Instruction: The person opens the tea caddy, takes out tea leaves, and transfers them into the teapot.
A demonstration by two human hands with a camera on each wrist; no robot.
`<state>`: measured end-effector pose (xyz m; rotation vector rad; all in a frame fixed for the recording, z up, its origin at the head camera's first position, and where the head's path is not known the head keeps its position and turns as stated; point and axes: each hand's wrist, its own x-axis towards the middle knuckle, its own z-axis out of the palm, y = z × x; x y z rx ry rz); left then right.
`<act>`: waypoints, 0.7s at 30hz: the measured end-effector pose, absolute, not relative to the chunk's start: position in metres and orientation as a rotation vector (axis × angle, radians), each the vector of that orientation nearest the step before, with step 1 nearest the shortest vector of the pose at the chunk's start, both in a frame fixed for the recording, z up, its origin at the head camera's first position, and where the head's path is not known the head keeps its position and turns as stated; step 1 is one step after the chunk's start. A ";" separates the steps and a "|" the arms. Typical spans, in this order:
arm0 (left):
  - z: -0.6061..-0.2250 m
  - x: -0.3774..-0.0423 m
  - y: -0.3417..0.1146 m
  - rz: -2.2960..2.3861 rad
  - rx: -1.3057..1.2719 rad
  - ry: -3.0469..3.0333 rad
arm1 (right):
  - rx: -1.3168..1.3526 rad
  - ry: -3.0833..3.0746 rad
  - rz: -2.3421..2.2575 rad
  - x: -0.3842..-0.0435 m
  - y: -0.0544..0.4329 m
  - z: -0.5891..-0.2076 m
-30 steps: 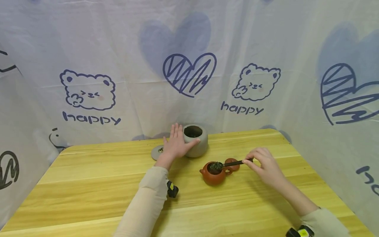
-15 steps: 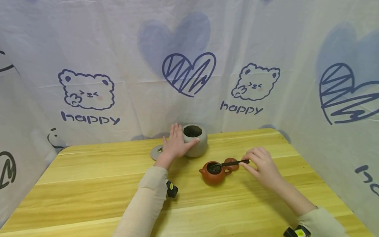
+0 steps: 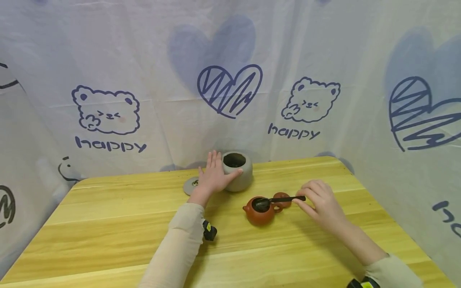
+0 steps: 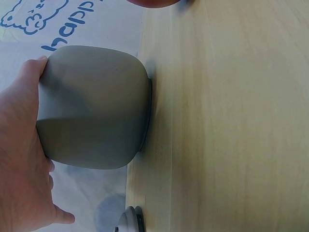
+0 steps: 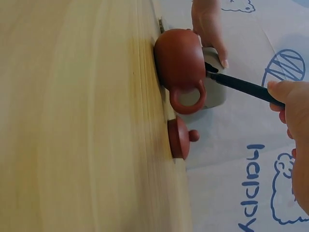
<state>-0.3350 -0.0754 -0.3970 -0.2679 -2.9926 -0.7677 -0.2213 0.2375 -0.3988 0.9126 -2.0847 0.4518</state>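
Observation:
In the head view, my right hand (image 3: 323, 205) pinches the dark handle of a tea scoop (image 3: 287, 199). The scoop's dark bowl lies in the round mouth of a reddish-brown clay teapot (image 3: 260, 217); tea leaves inside are hard to make out. My left hand (image 3: 215, 177) rests against the left side of an uncovered grey jar (image 3: 240, 179), fingers straight and thumb spread across its front. The left wrist view shows the jar's smooth wall (image 4: 96, 108) beside that palm. From the right wrist, the scoop (image 5: 246, 89) slants down into the upright teapot (image 5: 179, 59).
Behind the teapot's handle lies its small clay lid (image 3: 283, 199), also in the right wrist view. A grey jar lid (image 3: 190, 186) with a metal knob sits left of the jar, partly behind my left hand. A printed curtain (image 3: 169, 100) stands behind the wooden table (image 3: 119, 224).
A second ago the scoop held a heap of dark green tea leaves over the teapot; it has turned over, and no heap shows on it now. The left hand has stayed at the jar.

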 end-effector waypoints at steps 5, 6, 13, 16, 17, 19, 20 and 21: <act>-0.397 -0.335 -0.075 -0.772 -0.271 -2.987 | 0.897 -2.064 0.455 -0.222 0.245 -0.398; -0.396 -0.335 -0.075 -0.772 -0.271 -2.985 | 0.898 -2.056 0.444 -0.222 0.246 -0.398; -0.398 -0.337 -0.076 -0.771 -0.269 -2.988 | 0.963 -2.058 0.331 -0.224 0.258 -0.401; -0.398 -0.336 -0.075 -0.770 -0.268 -2.991 | 0.997 -2.083 0.266 -0.222 0.261 -0.402; -0.398 -0.336 -0.075 -0.773 -0.269 -2.991 | 1.000 -2.095 0.246 -0.221 0.261 -0.402; -0.397 -0.336 -0.075 -0.775 -0.270 -2.991 | 0.996 -2.130 0.216 -0.220 0.262 -0.403; -0.397 -0.336 -0.075 -0.779 -0.272 -2.991 | 0.992 -2.143 0.208 -0.220 0.263 -0.403; -0.397 -0.336 -0.075 -0.780 -0.272 -2.991 | 0.987 -2.154 0.207 -0.219 0.263 -0.403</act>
